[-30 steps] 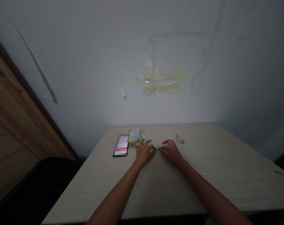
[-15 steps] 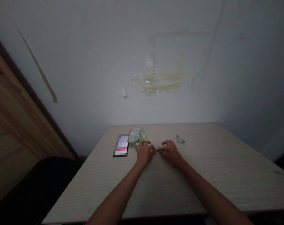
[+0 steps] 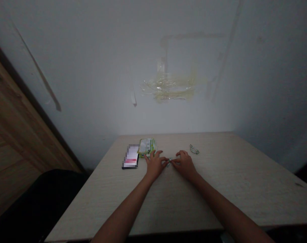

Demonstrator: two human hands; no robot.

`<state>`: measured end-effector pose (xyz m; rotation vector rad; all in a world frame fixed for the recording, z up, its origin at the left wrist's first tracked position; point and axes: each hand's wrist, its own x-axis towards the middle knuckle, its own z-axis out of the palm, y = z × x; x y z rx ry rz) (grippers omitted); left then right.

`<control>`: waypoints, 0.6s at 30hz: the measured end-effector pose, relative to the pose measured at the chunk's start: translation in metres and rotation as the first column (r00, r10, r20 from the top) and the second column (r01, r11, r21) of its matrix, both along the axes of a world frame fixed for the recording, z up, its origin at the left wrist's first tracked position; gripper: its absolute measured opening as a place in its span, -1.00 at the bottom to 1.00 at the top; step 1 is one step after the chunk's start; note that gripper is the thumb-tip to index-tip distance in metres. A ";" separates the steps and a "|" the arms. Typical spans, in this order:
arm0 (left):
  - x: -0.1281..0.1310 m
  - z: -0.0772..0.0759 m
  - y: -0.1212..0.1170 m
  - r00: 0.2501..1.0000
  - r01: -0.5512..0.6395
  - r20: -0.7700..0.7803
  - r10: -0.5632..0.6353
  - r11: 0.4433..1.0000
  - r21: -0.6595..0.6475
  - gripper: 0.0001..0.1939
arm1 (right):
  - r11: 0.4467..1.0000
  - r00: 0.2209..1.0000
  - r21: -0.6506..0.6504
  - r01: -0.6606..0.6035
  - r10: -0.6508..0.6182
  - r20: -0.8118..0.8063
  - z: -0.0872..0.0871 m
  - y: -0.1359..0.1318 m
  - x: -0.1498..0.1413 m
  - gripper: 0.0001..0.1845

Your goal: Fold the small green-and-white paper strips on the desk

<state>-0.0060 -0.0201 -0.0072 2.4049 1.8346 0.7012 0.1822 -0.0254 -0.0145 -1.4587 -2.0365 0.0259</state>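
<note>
My left hand (image 3: 155, 165) and my right hand (image 3: 185, 164) meet above the middle of the table. Between their fingertips is a small, crumpled, white-and-green piece (image 3: 170, 160), pinched from both sides; its exact kind is too small to make out. My left hand's other fingers are spread and reach close to a green-and-white plastic packet (image 3: 147, 146). To the right and farther back lies a narrow twisted piece (image 3: 194, 149) of similar white-and-green look, apart from my hands.
A phone (image 3: 130, 158) with a lit, blurred screen lies left of the packet. The pale wooden table (image 3: 234, 189) meets a grey wall (image 3: 92, 84) with yellowed tape (image 3: 168, 88). At the left are a wooden panel (image 3: 24, 111) and a dark object (image 3: 42, 202).
My fingertips have shifted slightly around the small crumpled piece, and my right hand has moved a little to the left. The packet, phone and twisted piece lie as before.
</note>
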 end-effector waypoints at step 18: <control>0.001 -0.003 0.001 1.000 -0.013 -0.010 0.013 1.000 0.005 -0.82 | 0.988 0.987 -0.007 0.157 -0.156 0.030 0.006 -0.005 -0.008 -0.83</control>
